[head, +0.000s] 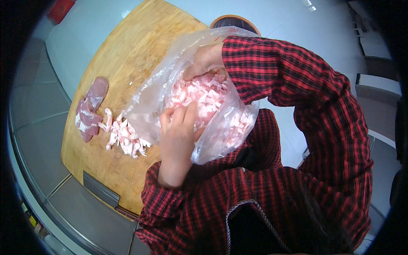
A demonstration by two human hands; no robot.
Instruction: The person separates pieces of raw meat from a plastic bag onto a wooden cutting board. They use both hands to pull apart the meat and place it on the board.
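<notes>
A clear plastic bag (153, 89) full of cut pieces of raw, fatty meat (207, 95) lies with its mouth spread over the right edge of a wooden cutting board (134, 54). My left hand (180, 134) is at the bag's near side, its fingers curled over the meat and its thumb by the plastic. Inside the far side of the opening is my right hand (205, 62), fingertips down at the meat and partly hidden. Whether either hand grips anything is unclear. Left of the bag, a small pile of pale cut strips (127, 137) rests on the board.
Larger pieces of raw meat (91, 110) lie on the board's left part. A cleaver (102, 189) lies along its near left edge, handle towards me. Beyond the board stands a round container with an orange rim (236, 16). A red object (60, 11) is at the far left.
</notes>
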